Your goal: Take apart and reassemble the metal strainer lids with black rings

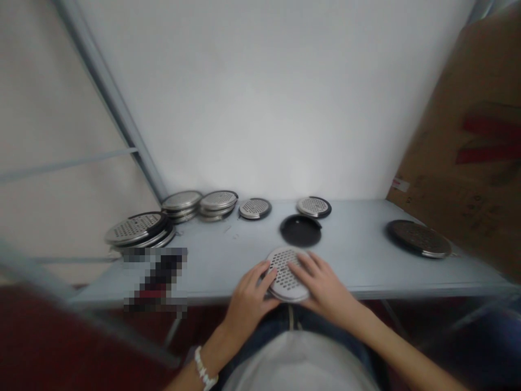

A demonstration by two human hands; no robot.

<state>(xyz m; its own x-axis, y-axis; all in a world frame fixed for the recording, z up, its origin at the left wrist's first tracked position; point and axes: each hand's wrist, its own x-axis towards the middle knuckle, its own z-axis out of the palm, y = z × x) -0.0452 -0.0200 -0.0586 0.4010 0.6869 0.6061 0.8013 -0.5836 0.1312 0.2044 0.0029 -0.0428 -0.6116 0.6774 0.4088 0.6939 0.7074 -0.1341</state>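
Observation:
A round, silvery perforated metal disc (288, 278) is at the front edge of the table, close to my body. My left hand (249, 297) grips its left side, with fingertips on the top face and the thumb low at the near rim. From the right, my right hand (328, 285) holds it too, its fingers laid across the slotted face. The underside of the disc is hidden. Just beyond it lies a dark round pan-like piece (300, 231) with a raised rim.
On the grey table (350, 255), stacked perforated discs (138, 229) with black edging stand at left, with more stacks (218, 203) behind. Single discs (254, 208) sit along the back. A dark disc (419, 239) lies right, near a large cardboard box (468, 163).

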